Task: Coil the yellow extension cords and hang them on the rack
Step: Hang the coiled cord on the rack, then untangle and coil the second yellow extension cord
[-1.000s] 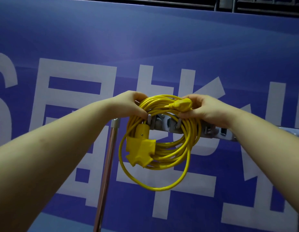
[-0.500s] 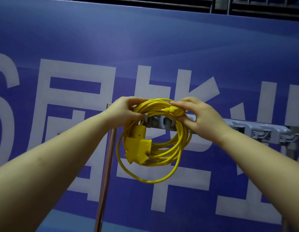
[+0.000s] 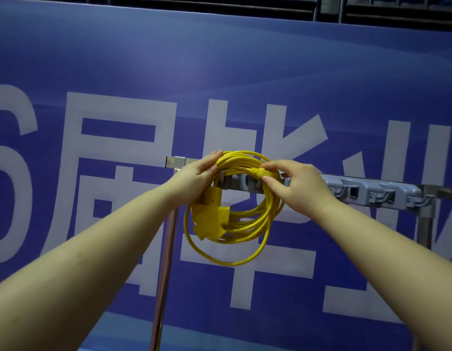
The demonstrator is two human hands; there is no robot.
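Our left hand (image 3: pixel 194 177) grips the left top of the coiled yellow cord (image 3: pixel 235 211); the coil hangs flat between both hands, its socket block (image 3: pixel 211 219) dangling below the left. Our right hand (image 3: pixel 298 184) pinches the plug (image 3: pixel 261 171), lying level. Behind, the rack (image 3: pixel 372 192) runs rightward; the loops seem hooked already.

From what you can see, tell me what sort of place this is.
Probably an event venue or hall: a big blue printed banner with large white characters, dark railings above it, and a metal rack with grey hooks.
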